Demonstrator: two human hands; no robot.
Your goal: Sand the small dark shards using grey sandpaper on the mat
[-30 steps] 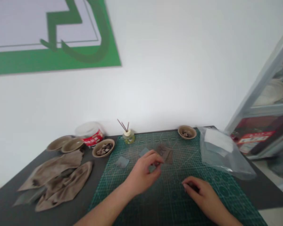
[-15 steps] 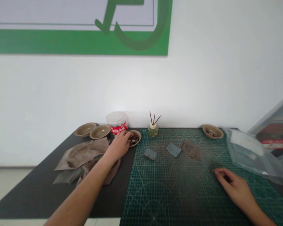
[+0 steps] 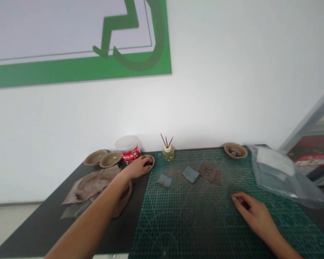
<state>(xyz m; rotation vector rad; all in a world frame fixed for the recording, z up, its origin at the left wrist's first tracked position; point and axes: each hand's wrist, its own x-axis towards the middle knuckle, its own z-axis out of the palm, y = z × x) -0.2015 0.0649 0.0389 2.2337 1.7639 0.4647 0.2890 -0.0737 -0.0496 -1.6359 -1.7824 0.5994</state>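
Note:
My left hand (image 3: 137,167) reaches into a small brown bowl (image 3: 152,159) holding dark pieces. Its fingers curl down over the pieces and hide what is between them. Over the green cutting mat, my right hand (image 3: 250,208) has its thumb and forefinger tips together. The other fingers are curled, and I cannot make out what they hold, if anything. Between the hands, a small blue-grey cloth piece (image 3: 165,180), a second blue-grey piece (image 3: 190,174) and overlapping brown pieces (image 3: 208,172), one with a dark drawn mark, lie on the mat.
Left of the bowl stand a white-and-red tub (image 3: 128,149) and two brown bowls (image 3: 96,157). Crumpled brown cloth (image 3: 93,185) lies beneath my left forearm. A reed diffuser (image 3: 168,153) stands at the back. To the right are another bowl (image 3: 235,150) and a clear plastic bag (image 3: 286,176).
My head view has tilted and shifted, so everything sits differently in the frame. My left hand's fingers have gone deeper into the bowl over the dark pieces. My right hand keeps its pinched pose.

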